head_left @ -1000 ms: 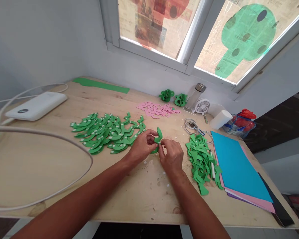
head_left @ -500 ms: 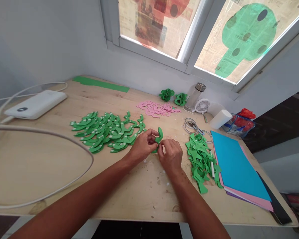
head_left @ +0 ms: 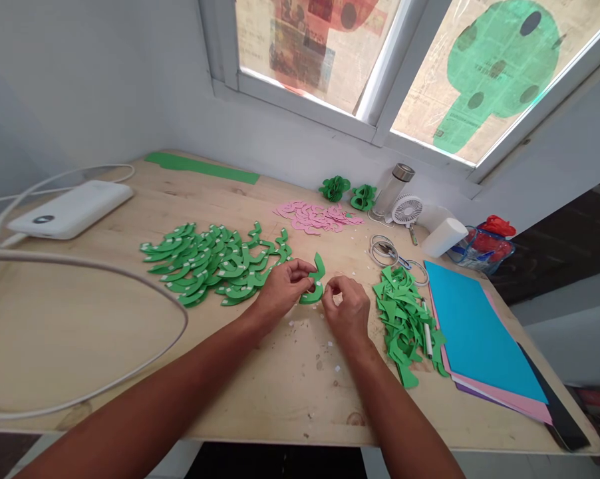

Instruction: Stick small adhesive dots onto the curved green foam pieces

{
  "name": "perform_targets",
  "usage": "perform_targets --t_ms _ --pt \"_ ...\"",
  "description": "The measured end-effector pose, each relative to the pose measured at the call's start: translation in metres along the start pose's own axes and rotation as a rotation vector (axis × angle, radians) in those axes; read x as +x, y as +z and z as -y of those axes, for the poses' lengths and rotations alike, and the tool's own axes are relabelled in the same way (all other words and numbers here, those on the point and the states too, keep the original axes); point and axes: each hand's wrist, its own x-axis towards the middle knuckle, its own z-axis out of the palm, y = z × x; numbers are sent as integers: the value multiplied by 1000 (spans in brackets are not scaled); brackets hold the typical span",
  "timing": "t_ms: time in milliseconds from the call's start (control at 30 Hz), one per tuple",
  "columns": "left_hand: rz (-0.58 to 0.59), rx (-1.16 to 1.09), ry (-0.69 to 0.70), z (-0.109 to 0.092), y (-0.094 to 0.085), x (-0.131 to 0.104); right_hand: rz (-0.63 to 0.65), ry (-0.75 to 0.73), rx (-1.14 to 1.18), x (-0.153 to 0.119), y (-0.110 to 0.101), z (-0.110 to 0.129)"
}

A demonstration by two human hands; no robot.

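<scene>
Between thumb and fingers, my left hand (head_left: 286,286) holds a curved green paper piece (head_left: 316,293) with small white squares on it. Just right of that piece and apart from it, my right hand (head_left: 347,305) is closed in a pinch; whatever it may hold is too small to make out. Many similar green curved pieces (head_left: 237,261) with white squares lie overlapping to the left of my left hand. A heap of green paper scraps (head_left: 402,316) lies right of my right hand, with a white pen (head_left: 427,329) on it.
Pink cutouts (head_left: 312,217) and two green paper balls (head_left: 334,189) lie toward the wall, near a bottle (head_left: 394,189) and small fan (head_left: 406,209). Scissors (head_left: 392,253) sit behind the scraps. Blue sheets (head_left: 482,326) are at right, a white power bank (head_left: 70,209) and cable at left.
My right hand has moved slightly right, away from the green piece. More of the piece shows, with a white square at its middle.
</scene>
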Motion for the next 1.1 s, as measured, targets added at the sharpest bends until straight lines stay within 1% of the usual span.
perform_targets --t_ms 100,300,600,867,1100 --pt "-18 -1 0 -1 0 0 -27 23 25 1 -2 -2" --pt "-29 2 22 1 1 -1 54 -112 48 2 -4 3" --pt "-10 39 53 0 2 -3 54 -147 -5 2 -3 6" --pt "-8 81 82 1 2 -4 60 -141 -7 2 -2 7" --pt "10 104 103 5 2 -2 66 -75 34 0 2 6"
